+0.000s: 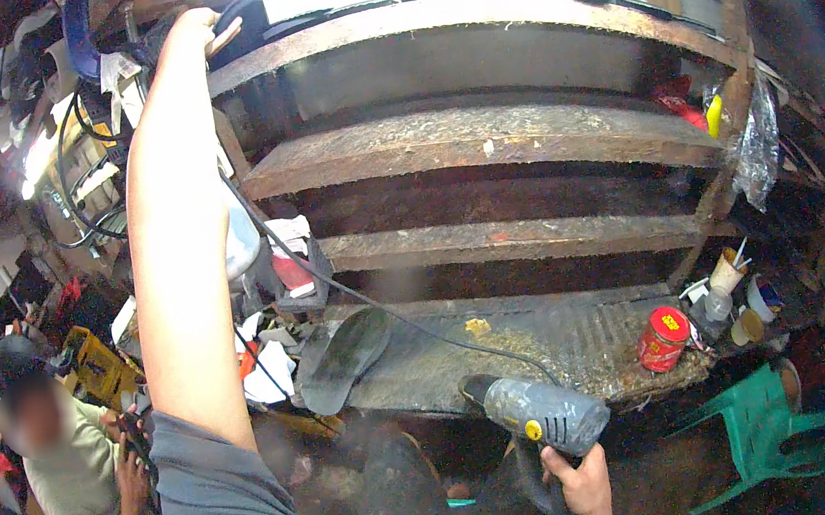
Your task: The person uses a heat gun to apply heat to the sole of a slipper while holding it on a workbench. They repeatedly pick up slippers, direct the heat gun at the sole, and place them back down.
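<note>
My left arm stretches up to the top left, where my left hand (205, 30) is beside a dark bundle at the end of the top shelf. Its visible fingers are extended; the far side of that hand is hidden. Low in the middle, my right hand (585, 489) grips a grey heat gun (550, 414) with a yellow round knob, its nozzle tilted up to the left. A black cord (393, 310) runs from the gun up to the left. A dark sole-shaped piece (348, 360) lies on the worn bench (424, 367) left of the gun.
Worn wooden shelves (481, 145) rise behind the bench. A red can (665, 340) and several cups with a brush holder (727, 270) stand at the right. A green plastic chair (763, 432) is lower right. Another person (78, 474) sits at the left near a yellow crate (97, 366).
</note>
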Demonstrator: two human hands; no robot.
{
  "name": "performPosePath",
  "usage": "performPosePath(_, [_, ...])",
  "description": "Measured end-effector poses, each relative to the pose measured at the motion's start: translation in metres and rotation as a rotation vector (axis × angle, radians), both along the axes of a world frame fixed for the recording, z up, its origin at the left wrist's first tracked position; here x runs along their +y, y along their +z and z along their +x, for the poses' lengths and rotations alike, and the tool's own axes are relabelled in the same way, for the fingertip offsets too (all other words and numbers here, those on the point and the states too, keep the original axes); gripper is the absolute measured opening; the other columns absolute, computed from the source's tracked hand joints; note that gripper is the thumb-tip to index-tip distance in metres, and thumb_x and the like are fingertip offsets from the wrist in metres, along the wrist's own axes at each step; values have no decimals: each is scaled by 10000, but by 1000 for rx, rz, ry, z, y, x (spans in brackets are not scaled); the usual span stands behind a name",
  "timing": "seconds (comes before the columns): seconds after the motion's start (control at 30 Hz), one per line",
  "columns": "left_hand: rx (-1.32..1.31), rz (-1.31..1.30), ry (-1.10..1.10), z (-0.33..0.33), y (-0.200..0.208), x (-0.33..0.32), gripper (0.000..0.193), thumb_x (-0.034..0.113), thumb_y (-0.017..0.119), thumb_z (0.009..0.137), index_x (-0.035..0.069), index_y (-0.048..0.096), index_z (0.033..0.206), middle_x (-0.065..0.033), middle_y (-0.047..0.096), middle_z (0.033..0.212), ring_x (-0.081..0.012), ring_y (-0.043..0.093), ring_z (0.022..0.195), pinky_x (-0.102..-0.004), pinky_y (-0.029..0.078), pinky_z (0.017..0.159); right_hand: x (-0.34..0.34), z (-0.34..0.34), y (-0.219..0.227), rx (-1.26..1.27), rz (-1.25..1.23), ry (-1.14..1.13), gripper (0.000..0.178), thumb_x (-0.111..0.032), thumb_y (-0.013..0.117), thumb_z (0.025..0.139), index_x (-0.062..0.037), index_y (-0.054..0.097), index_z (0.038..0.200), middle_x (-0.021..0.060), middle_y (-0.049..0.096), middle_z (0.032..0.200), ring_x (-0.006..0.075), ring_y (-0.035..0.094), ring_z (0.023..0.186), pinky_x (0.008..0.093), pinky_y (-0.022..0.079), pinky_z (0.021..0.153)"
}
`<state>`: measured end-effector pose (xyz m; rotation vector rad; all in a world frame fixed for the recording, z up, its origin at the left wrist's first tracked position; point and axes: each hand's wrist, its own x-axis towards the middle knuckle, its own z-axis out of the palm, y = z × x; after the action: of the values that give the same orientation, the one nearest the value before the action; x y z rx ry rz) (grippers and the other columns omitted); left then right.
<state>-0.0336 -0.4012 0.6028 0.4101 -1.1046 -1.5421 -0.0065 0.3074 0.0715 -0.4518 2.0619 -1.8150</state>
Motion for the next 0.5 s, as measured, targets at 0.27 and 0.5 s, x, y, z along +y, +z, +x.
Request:
performPosePath(0.27, [-342,-378,80,-24,-14,60,263,172,606,1028,-58,711,1101,-259,730,1036,-341,752,840,-550,697,731,0,-1,14,-89,-3,72,360,-250,862,896,29,708,1065,91,740,857,194,688,738,377,553,717])
performPosePath(0.5, [-532,-572,174,-35,-22,86,269,180,605,1024,-52,702,1117,-252,730,1049,-347,752,863,-548,688,738,-8,0,23,-13,65,50,325,-219,847,906,26,703,1063,77,727,853,170,670,719,361,547,694])
